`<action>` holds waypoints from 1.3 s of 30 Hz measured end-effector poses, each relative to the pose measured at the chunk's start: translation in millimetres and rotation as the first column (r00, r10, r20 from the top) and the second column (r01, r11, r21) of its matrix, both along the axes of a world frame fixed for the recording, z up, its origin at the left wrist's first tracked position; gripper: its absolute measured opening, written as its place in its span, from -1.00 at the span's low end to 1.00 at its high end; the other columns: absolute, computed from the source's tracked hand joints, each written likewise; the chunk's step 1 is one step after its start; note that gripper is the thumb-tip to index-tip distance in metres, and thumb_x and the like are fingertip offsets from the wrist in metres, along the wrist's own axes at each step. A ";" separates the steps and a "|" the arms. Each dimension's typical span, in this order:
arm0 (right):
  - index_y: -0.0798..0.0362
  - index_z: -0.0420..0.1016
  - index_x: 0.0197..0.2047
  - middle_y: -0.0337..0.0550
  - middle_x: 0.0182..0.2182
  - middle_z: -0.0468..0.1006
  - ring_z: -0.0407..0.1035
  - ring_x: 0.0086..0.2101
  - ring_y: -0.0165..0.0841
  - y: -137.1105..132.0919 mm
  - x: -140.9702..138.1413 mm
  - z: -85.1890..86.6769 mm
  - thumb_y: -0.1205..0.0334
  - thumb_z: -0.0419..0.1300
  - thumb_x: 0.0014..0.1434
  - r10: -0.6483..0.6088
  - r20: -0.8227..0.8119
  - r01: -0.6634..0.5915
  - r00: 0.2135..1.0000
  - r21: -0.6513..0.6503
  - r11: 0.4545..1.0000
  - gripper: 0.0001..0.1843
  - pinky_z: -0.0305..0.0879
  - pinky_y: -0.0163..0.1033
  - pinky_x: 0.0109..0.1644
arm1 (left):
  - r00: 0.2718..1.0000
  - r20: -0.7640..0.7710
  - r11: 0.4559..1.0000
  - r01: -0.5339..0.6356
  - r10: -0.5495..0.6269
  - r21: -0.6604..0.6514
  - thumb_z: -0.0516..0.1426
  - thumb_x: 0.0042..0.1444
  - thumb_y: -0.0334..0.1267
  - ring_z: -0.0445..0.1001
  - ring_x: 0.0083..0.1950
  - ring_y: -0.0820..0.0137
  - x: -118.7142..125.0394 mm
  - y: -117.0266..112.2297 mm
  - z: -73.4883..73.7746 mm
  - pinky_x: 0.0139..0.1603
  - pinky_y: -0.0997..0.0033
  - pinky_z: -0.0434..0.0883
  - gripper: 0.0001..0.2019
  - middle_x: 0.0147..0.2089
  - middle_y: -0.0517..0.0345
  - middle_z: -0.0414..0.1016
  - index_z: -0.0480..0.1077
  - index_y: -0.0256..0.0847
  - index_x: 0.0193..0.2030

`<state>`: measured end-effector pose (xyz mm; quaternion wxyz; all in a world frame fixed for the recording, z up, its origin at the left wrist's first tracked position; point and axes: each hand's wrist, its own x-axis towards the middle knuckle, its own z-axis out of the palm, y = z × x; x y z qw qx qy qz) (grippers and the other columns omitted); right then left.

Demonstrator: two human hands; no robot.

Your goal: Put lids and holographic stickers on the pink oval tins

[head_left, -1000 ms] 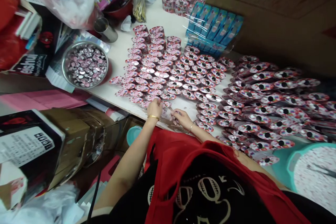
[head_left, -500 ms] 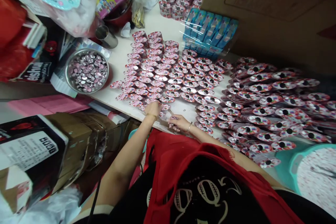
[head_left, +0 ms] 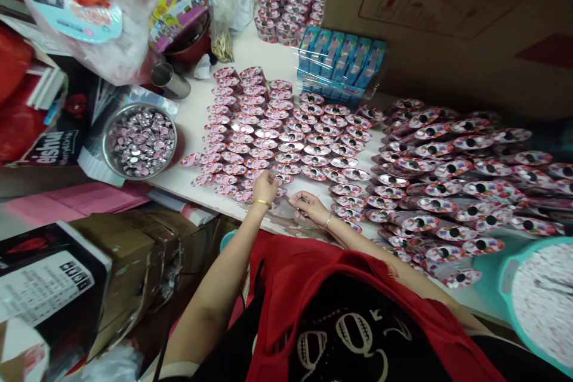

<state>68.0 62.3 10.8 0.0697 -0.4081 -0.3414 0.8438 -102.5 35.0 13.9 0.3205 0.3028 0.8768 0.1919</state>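
A white worktable [head_left: 197, 113] is stretching out beneath a cardboard carton [head_left: 430, 12]. Near its edge, rows of round pink foil packets [head_left: 273, 149] are lying overlapped, and the person's left hand [head_left: 265, 187] is resting its curled fingers [head_left: 271, 178] on the nearest ones, though whether it is gripping one I cannot tell. Just beside it, the right hand [head_left: 307, 208] is nearly closed, pinching a small silvery piece [head_left: 304, 200] just off the rows. To the left, a steel bowl [head_left: 139, 141] is holding loose pink-and-silver discs. Beyond the rows, shrink-wrapped blue boxes [head_left: 340, 57] and stacked round tubs [head_left: 289, 3] are standing. Larger packets with black centres [head_left: 452, 191] are heaping up on the right, beside a teal plastic basin [head_left: 537, 298]. A black card [head_left: 56, 152] is showing the word "eishui", while the label on a black box [head_left: 45, 280] is too small to read.
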 end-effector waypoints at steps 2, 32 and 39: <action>0.02 0.31 -0.30 -0.41 -0.63 0.41 0.29 -0.66 -0.49 2.5 2.8 1.1 -0.02 0.35 -0.12 -0.084 0.006 0.084 0.996 -0.014 0.996 -0.58 0.08 -0.43 -0.66 | 0.989 -0.130 0.982 0.048 -0.072 -0.184 0.16 0.03 -0.23 0.48 -0.19 0.28 -6.4 14.1 -0.2 -0.17 0.34 0.34 -0.91 -0.31 0.06 0.52 0.39 -0.16 -0.31; -0.02 0.20 -0.28 -0.35 -0.59 0.45 0.35 -0.64 -0.46 28.8 -5.2 1.9 -0.15 0.32 -0.06 -0.335 -0.068 0.324 0.940 -0.131 0.937 -0.50 0.07 -0.44 -0.67 | 0.986 -0.128 0.984 0.087 -0.107 -0.154 0.12 0.07 -0.13 0.48 -0.26 0.30 -2.9 47.4 1.9 -0.22 0.36 0.34 -0.84 -0.35 0.08 0.53 0.40 -0.17 -0.33; -0.01 0.22 -0.27 -0.33 -0.56 0.46 0.30 -0.66 -0.49 27.6 1.0 0.4 -0.13 0.30 -0.02 -0.313 -0.077 0.296 0.947 -0.177 0.939 -0.54 0.01 -0.45 -0.69 | 0.911 -0.182 0.834 0.240 -0.371 -0.497 0.16 0.04 0.02 0.50 -0.02 0.04 -13.4 76.7 1.9 -0.13 0.20 0.37 -0.70 -0.11 -0.19 0.56 0.49 -0.16 -0.26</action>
